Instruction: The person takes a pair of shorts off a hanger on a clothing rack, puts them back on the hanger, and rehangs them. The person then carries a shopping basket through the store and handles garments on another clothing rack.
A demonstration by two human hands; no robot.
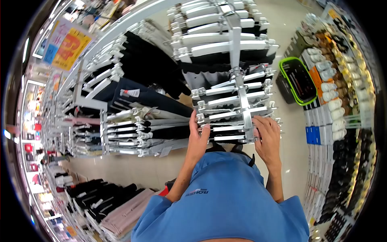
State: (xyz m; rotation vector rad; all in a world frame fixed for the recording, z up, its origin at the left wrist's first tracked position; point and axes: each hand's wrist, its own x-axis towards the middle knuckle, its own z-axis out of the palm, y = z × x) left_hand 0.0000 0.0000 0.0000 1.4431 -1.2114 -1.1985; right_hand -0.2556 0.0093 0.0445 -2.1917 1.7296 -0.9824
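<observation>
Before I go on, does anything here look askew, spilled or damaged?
Nothing spilled or damaged stands out. Slightly askew: the white hangers along the metal bar, between and beyond the left hand and right hand, slope at differing angles with uneven gaps. The wide lens may exaggerate this.
</observation>
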